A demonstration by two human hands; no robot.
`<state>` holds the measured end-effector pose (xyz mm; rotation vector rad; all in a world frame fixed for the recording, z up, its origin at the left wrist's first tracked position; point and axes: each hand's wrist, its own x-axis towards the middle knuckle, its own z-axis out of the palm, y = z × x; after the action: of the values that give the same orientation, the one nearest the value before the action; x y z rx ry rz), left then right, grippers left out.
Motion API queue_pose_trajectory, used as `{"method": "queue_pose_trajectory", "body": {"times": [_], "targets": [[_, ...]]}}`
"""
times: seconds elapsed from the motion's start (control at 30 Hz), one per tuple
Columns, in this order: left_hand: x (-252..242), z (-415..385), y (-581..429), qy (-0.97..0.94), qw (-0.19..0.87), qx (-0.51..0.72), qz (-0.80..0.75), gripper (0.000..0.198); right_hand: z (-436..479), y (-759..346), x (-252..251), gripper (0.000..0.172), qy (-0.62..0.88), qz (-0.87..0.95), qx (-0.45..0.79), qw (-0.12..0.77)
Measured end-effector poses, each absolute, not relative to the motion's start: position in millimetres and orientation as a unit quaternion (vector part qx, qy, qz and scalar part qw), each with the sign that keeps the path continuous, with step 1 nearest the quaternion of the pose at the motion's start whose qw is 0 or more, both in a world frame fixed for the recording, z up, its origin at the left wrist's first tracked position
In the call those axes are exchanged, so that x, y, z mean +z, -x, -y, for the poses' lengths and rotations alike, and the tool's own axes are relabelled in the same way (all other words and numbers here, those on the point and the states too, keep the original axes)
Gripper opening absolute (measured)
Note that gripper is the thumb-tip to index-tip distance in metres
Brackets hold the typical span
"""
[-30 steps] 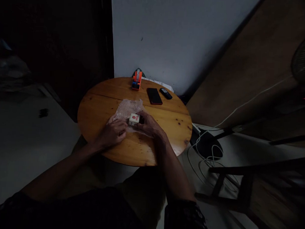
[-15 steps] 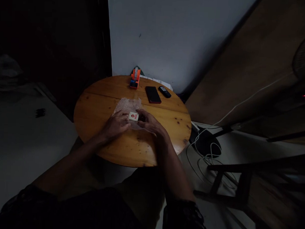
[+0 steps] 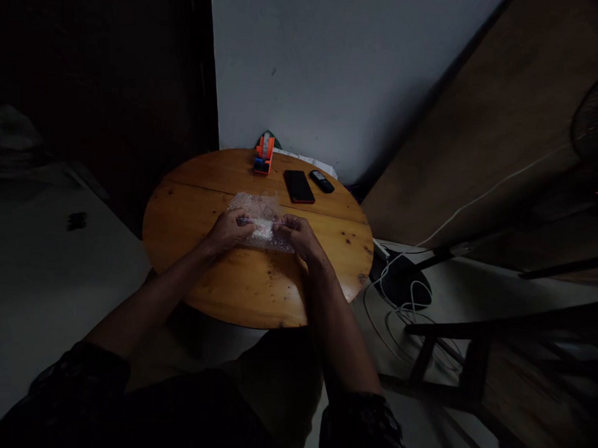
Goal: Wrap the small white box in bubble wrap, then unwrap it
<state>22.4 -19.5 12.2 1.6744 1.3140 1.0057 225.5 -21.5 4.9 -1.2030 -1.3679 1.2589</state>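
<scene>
A sheet of clear bubble wrap (image 3: 254,203) lies on the round wooden table (image 3: 238,290). Its near part is folded up over a small white box (image 3: 263,229), which shows only faintly through the plastic. My left hand (image 3: 231,228) pinches the fold's edge on the left side. On the right side, my right hand (image 3: 297,234) grips the same edge between thumb and fingers. Both hands are closed on the wrap, with the covered box between them.
An orange tape dispenser (image 3: 264,154) stands at the table's far edge. A black smartphone (image 3: 299,187) and a small keypad phone (image 3: 322,181) lie right of it. Coiled cable (image 3: 414,306) lies on the floor beside a dark wooden chair (image 3: 471,361).
The near flap of bubble wrap has come up over the white box, whose red-printed top was bare before. Both hands have moved from beside the box to pinching the flap's edge.
</scene>
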Motion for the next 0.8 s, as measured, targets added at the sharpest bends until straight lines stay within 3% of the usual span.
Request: {"method": "queue_pose_trajectory", "body": {"times": [0.33, 0.8], "targets": [[13.7, 21.8, -25.9, -0.623, 0.449, 0.430, -0.474, 0.023, 21.4, -224.4, 7.8, 0.041, 0.461, 0.552, 0.501, 0.481], [17.7, 24.0, -24.4, -0.638, 0.446, 0.386, -0.495, 0.024, 26.7, -226.3, 13.1, 0.033, 0.485, 0.532, 0.541, 0.434]]}}
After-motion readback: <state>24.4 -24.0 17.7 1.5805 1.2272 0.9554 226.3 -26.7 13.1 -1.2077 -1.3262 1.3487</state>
